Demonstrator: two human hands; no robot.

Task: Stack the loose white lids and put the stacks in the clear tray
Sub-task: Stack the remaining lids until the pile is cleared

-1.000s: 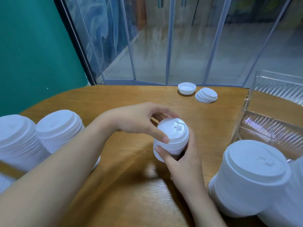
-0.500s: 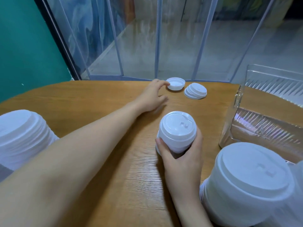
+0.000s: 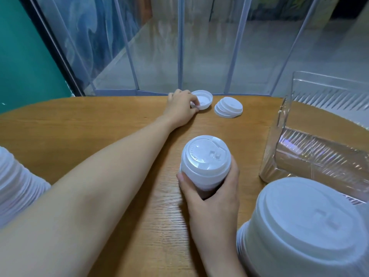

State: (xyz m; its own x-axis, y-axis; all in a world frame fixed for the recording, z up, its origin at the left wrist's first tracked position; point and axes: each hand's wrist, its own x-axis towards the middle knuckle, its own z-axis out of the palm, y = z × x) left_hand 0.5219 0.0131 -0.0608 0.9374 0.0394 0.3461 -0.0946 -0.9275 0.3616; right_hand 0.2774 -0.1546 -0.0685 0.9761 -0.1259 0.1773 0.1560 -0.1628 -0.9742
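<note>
A round wooden table point(image 3: 119, 124) carries all items. At its far edge lies an upturned white plastic lid point(image 3: 203, 99), with the left hand point(image 3: 180, 109) pinching its left rim. Just right of it sits a short pile of white plastic lids point(image 3: 228, 106). At centre, the right hand point(image 3: 211, 198) grips a stack of white lids point(image 3: 205, 162). The clear plastic tray point(image 3: 319, 152) stands to the right. A large lid stack point(image 3: 307, 228) occupies the near right; another lid stack point(image 3: 16, 180) lies at the left edge.

left hand point(image 3: 182, 108) reaching, pinching, right hand point(image 3: 212, 194) gripping
</note>
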